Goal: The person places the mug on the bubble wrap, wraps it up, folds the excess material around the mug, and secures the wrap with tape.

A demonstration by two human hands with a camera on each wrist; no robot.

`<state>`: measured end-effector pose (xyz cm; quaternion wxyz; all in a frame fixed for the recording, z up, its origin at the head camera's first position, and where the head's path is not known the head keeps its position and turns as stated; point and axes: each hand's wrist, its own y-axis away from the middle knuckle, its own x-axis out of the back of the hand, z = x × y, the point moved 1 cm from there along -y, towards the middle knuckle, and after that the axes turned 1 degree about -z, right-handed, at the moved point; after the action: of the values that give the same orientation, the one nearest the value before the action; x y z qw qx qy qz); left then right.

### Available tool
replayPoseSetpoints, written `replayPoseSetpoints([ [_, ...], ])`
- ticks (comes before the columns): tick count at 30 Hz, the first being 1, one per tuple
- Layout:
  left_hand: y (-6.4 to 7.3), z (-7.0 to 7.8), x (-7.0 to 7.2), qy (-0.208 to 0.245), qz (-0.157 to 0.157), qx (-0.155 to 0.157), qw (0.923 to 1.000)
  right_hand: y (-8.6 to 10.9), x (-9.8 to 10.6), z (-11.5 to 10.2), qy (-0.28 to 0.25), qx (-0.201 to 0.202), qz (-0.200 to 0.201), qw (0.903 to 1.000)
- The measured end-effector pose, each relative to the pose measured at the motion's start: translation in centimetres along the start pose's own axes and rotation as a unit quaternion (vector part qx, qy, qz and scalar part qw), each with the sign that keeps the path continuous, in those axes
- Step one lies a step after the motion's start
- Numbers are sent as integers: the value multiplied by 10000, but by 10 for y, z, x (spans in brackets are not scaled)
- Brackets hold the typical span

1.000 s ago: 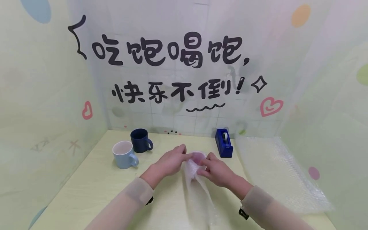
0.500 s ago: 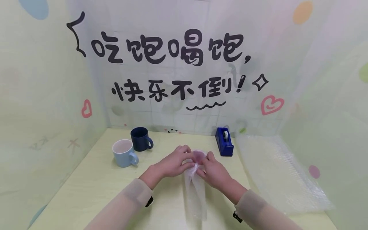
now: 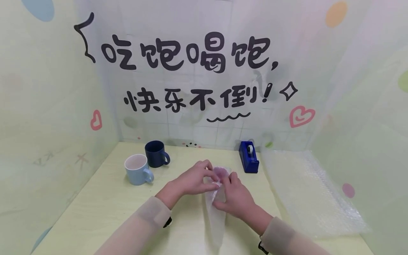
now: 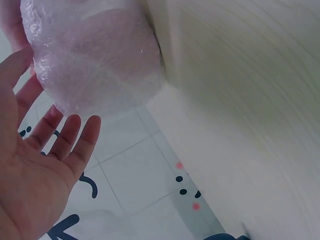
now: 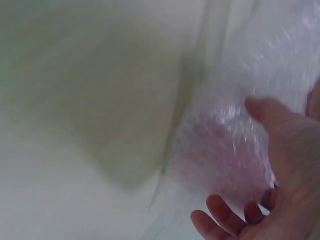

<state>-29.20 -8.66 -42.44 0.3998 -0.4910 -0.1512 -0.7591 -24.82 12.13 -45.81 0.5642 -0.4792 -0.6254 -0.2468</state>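
Mid-table stands a pink, round-rimmed, cup-like thing [image 3: 220,172] wrapped in bubble wrap [image 3: 215,216]; the wrap hides most of its shape. A loose tail of wrap trails toward the front. My left hand [image 3: 195,179] pinches the wrap near the rim with thumb and index finger, the other fingers loosely spread in the left wrist view. Across from it, my right hand [image 3: 239,196] holds the wrapped thing from the right. Its thumb lies on the wrap [image 5: 280,55] in the right wrist view, and its other fingers bend at the far side.
A light blue mug [image 3: 137,171] and a dark blue mug [image 3: 154,156] stand at the back left. Behind my right hand is a blue tape dispenser [image 3: 248,158]. Flat sheets of bubble wrap [image 3: 309,198] lie along the right side. Printed curtains [image 3: 197,131] enclose the table.
The wrap's loose tail has shifted left and gathered narrower. My right thumb has moved lower on the wrap, while my left fingers have shifted slightly right across the opening.
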Motion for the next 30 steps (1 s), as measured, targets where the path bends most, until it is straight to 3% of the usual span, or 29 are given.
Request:
replayPoseSetpoints([
  [6,-5,4,-3,-243,25,235,9994,8,-8,-7,54,-122,442,9989],
  [8,-6,5,-4,-375,71,266,9989,12,-3,-7,254,197,435,9985],
  [10,-7,7,-5,-456,115,261,9986,18,5,-8,547,868,340,9941],
  [14,-8,9,-3,-415,178,301,9985,37,19,-12,710,2550,-30,9643],
  [17,-8,10,-2,-418,197,357,9983,50,22,-19,833,3158,-204,9449],
  [19,-7,10,-1,-431,191,389,9981,55,19,-24,1165,3417,-23,9325],
  [21,-6,9,-1,-394,179,363,9984,56,17,-27,1443,3783,311,9138],
  [24,-4,7,-1,-324,143,306,9989,50,17,-25,1539,4330,870,8839],
  [25,-5,6,-2,-310,130,293,9990,47,19,-22,1461,4408,1030,8797],
  [27,-5,5,-2,-263,95,293,9992,36,26,-14,1118,4284,1288,8874],
  [30,-6,2,-3,-179,50,284,9994,16,36,0,550,3687,1736,9115],
])
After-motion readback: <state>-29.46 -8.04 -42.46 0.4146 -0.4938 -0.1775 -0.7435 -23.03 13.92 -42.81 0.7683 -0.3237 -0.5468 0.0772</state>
